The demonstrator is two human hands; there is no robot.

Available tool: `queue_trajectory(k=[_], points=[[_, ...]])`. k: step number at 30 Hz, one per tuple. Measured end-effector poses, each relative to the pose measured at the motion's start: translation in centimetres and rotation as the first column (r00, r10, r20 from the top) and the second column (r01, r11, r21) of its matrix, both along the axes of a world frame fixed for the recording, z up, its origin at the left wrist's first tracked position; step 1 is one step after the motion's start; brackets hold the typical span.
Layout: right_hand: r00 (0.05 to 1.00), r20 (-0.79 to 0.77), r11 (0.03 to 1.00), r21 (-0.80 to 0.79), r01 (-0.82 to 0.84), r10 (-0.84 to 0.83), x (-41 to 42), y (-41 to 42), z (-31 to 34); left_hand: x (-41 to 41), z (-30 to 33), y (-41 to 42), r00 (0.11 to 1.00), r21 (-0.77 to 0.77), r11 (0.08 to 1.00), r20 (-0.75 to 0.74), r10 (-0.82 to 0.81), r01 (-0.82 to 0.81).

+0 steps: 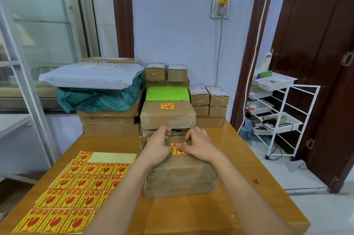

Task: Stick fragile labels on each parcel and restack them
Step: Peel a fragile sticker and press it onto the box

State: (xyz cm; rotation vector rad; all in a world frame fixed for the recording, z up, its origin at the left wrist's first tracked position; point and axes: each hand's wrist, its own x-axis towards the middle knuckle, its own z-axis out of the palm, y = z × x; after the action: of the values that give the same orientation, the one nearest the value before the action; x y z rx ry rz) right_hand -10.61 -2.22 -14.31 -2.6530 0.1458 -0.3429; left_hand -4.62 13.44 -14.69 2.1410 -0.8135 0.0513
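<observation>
A brown cardboard parcel (182,175) sits on the wooden table (220,215) in front of me. A yellow and red fragile label (177,151) lies on its top. My left hand (158,145) and my right hand (199,143) both rest on the parcel's top, thumbs pressing the label down, fingers curled over the far edge. Behind it stands another brown parcel (168,118) with a fragile label (167,106) on top, stacked on a box below. A sheet of fragile labels (72,190) lies on the table at the left.
At the back stand stacks of brown boxes (110,121), a white mailer bag (92,75) over a teal bag, a green packet (166,93) and small labelled boxes (208,97). A white wire rack (277,116) stands to the right by a dark door.
</observation>
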Motion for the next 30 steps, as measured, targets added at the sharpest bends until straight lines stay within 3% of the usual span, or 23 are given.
queue_trajectory(k=[14, 23, 30], points=[[0.999, -0.023, 0.997, 0.071, -0.041, 0.043, -0.09, -0.34, 0.30, -0.28, -0.29, -0.70, 0.993, 0.085, 0.995, 0.111, 0.050, -0.060], [1.000, 0.014, 0.993, 0.117, -0.026, 0.025, -0.15, -0.25, 0.12, 0.01, -0.46, -0.59, 0.989, 0.032, 0.995, 0.117, 0.091, -0.096], [0.999, -0.004, 0.998, 0.048, -0.050, 0.050, -0.19, -0.13, 0.26, 0.01, -0.40, -0.54, 0.987, 0.034, 0.995, 0.133, 0.087, -0.092]])
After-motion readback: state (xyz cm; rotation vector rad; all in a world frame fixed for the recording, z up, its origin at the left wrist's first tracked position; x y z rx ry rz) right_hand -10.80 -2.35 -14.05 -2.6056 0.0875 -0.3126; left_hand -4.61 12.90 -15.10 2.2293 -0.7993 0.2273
